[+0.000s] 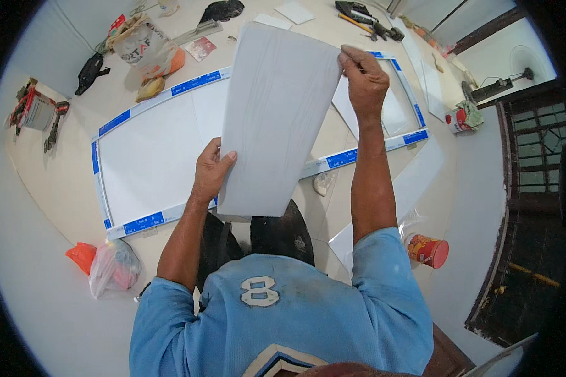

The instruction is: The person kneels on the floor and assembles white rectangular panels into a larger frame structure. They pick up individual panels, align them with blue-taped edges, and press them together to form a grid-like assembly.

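A long white panel (273,119) with faint grey streaks is held up in front of me, tilted, its far end leaning right. My left hand (212,168) grips its lower left edge, thumb on the face and fingers behind. At the upper right corner, my right hand (366,78) pinches the panel between thumb and fingers. Behind and below it on the floor lies a long rectangular frame (146,221) with white bars and blue printed tape. A white sheet (151,147) fills its left part; the panel hides the frame's middle.
A large bag (143,47) and a red-and-white bucket (39,112) stand at the left. Tools, among them a hammer (380,30), lie at the far right. White offcuts (415,169) lie right of the frame. A red tin (427,250) and a plastic bag (114,269) are nearer me.
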Available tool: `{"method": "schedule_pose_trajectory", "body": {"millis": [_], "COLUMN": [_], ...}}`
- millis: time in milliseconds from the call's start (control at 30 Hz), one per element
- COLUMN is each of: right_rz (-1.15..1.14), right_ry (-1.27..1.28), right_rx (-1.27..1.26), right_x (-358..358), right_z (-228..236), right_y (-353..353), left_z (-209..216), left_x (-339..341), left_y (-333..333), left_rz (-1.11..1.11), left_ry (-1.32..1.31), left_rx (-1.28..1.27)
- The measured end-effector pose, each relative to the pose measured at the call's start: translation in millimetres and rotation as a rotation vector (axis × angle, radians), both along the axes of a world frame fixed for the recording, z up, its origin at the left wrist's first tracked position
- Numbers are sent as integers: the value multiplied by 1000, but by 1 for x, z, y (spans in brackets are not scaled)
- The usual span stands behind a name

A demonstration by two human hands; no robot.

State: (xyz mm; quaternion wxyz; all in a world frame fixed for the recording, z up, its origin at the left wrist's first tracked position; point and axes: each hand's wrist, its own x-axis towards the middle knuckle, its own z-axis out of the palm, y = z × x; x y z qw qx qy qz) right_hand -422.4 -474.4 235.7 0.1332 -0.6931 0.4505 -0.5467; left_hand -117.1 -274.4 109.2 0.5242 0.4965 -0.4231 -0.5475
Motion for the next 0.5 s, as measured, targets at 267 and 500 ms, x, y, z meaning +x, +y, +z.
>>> {"method": "schedule_pose_trajectory", "body": {"millis": [267,500], "right_rz": [-16,-213], "right_ry": [265,706], "right_rx": [-583,-818], "right_x": [17,6], "right_z": [92,88], "right_y": [68,100], "left_z": [50,54], "left_x": [-2,-16], "left_y": [76,119], "left_rz": [67,87], "left_ry": [86,-21], "left_rx": [-221,-146]}}
